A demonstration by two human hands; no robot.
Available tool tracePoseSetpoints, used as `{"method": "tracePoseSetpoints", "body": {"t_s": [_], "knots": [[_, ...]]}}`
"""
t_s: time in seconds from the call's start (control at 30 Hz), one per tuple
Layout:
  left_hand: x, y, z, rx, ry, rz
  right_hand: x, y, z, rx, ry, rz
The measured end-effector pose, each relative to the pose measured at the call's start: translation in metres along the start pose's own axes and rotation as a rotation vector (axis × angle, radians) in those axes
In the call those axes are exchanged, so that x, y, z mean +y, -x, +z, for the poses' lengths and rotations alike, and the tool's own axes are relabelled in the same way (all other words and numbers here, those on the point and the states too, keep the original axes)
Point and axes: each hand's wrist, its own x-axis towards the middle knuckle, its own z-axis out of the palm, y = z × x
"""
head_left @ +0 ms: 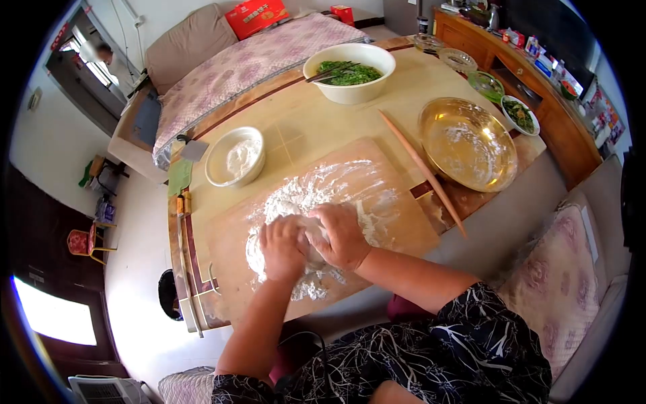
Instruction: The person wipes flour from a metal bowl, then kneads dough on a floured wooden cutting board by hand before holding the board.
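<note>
1. The left hand (282, 246) and right hand (342, 237) curve around the pale dough (314, 254), gripping it from either side.
2. The dough sits on the floured board (404, 219), atop the desk (286, 111).
3. Even pressure through both palms should probably work it best.
4. Loose flour (286, 198) near the fingers could help prevent sticking.

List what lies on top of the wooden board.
White flour, plus pale dough with the left hand and right hand on it. The hands cover much of the dough, hiding its full shape.
</note>
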Motion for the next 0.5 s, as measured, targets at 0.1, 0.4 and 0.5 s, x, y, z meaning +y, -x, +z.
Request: {"method": "tracePoseSetpoints", "body": {"t_s": [0.1, 0.4, 0.5], "knots": [[0.013, 0.016, 0.007, 0.160, -0.055, 0.054, -0.006, 0.003, -0.002, -0.078, 0.175, -0.093], [-0.016, -0.054, 0.025, -0.022, -0.147, -0.025, 0.039, -0.049, 0.031, -0.334, 0.277, 0.133], [-0.025, -0.075, 0.036, -0.077, -0.176, -0.102, 0.050, -0.064, 0.038, -0.305, 0.246, 0.224]]}}
